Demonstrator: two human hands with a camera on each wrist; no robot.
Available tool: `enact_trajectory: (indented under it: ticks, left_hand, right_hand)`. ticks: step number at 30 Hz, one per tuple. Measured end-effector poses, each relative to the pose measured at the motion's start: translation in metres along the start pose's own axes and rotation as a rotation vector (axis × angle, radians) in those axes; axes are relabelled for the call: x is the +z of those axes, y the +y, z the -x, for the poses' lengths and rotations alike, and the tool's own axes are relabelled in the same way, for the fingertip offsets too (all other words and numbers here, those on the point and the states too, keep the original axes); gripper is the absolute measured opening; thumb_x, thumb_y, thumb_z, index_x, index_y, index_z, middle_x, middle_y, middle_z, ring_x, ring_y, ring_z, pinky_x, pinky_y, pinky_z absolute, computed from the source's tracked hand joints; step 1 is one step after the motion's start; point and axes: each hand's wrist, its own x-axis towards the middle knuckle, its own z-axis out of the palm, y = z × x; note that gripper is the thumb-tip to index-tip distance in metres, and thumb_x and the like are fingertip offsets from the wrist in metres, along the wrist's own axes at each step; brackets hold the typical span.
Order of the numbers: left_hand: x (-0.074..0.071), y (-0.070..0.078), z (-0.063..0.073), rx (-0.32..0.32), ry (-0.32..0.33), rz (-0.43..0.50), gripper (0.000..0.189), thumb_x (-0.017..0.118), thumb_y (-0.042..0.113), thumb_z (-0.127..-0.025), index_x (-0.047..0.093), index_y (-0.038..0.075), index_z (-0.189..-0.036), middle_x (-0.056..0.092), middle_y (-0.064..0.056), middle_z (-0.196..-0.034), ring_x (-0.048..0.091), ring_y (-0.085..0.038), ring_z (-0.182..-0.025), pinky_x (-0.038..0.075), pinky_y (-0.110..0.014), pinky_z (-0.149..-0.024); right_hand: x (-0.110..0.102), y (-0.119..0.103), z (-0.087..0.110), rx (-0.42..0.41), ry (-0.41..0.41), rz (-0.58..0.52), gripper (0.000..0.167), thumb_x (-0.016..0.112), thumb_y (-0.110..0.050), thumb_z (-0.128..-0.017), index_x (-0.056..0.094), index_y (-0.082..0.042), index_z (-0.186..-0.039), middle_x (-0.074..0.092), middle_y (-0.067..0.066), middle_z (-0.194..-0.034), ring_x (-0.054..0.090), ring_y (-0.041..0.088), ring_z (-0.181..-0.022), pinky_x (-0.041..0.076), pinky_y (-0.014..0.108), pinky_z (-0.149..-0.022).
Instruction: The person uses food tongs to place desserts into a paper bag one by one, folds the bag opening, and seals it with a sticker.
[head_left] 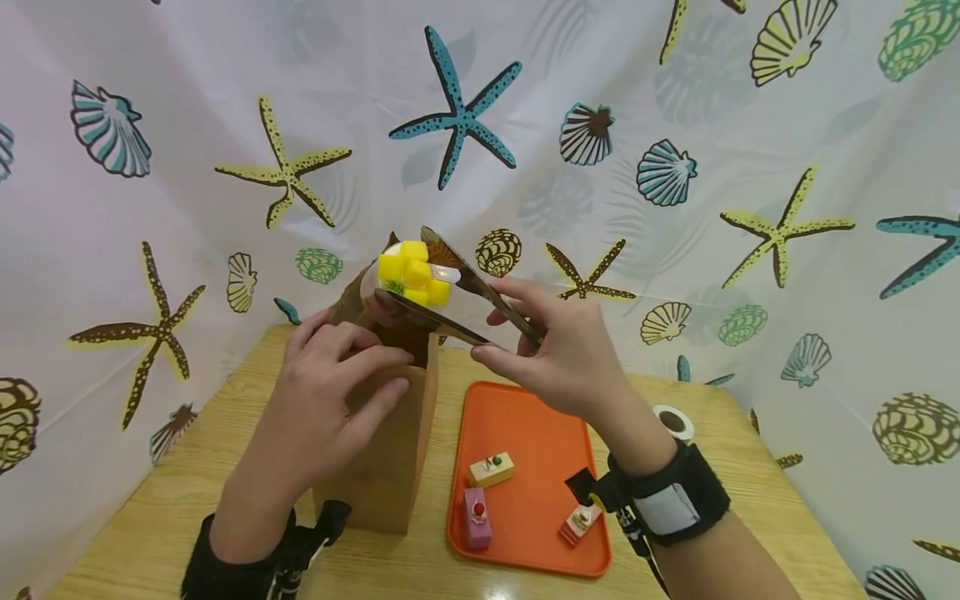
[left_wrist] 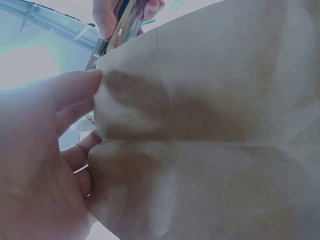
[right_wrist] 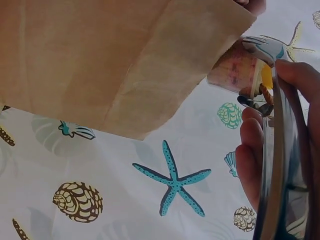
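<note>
A brown paper bag (head_left: pixel 375 475) stands upright with its mouth at the top. My left hand (head_left: pixel 322 396) grips the bag's rim; in the left wrist view the thumb lies on the near side of the paper (left_wrist: pixel 210 120) and other fingers show behind its edge. My right hand (head_left: pixel 573 350) holds metal tongs (head_left: pixel 491 293). Between the tongs' tips is a small cake (head_left: pixel 412 271) topped with yellow cubes and a bit of green. It hangs over the bag's mouth, tilted, its pinkish side (right_wrist: pixel 232 70) showing in the right wrist view.
An orange tray (head_left: pixel 532 417) lies right of the bag on the wooden table (head_left: pixel 660 500). On it are a cream-coloured cake (head_left: pixel 491 470), a purple cake (head_left: pixel 477 518) and a red-and-white cake (head_left: pixel 579 523). A white roll (head_left: pixel 673 422) sits behind the right wrist. A patterned curtain (head_left: pixel 525 192) hangs behind.
</note>
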Motion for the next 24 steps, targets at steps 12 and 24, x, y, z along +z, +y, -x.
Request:
enact_trajectory:
  ticks: [12, 24]
  left_hand:
    - [0.001, 0.000, -0.001, 0.008, 0.014, 0.009, 0.011, 0.080, 0.015, -0.089, 0.077, 0.017, -0.100, 0.066, -0.003, -0.095, 0.061, -0.022, -0.094, 0.030, -0.064, -0.117]
    - [0.002, -0.002, 0.002, 0.024, 0.033, 0.023, 0.012, 0.081, 0.010, -0.088, 0.077, 0.015, -0.097, 0.067, -0.005, -0.098, 0.063, -0.024, -0.094, 0.031, -0.063, -0.117]
  right_hand:
    - [0.006, 0.001, 0.006, 0.063, -0.033, 0.000, 0.066, 0.094, -0.023, -0.077, 0.067, -0.015, -0.137, 0.081, -0.001, -0.096, 0.060, 0.003, -0.055, 0.052, 0.026, -0.052]
    - [-0.003, 0.001, 0.011, -0.003, 0.101, -0.062, 0.063, 0.092, -0.011, -0.076, 0.068, -0.009, -0.134, 0.081, 0.004, -0.095, 0.057, 0.005, -0.054, 0.049, 0.021, -0.054]
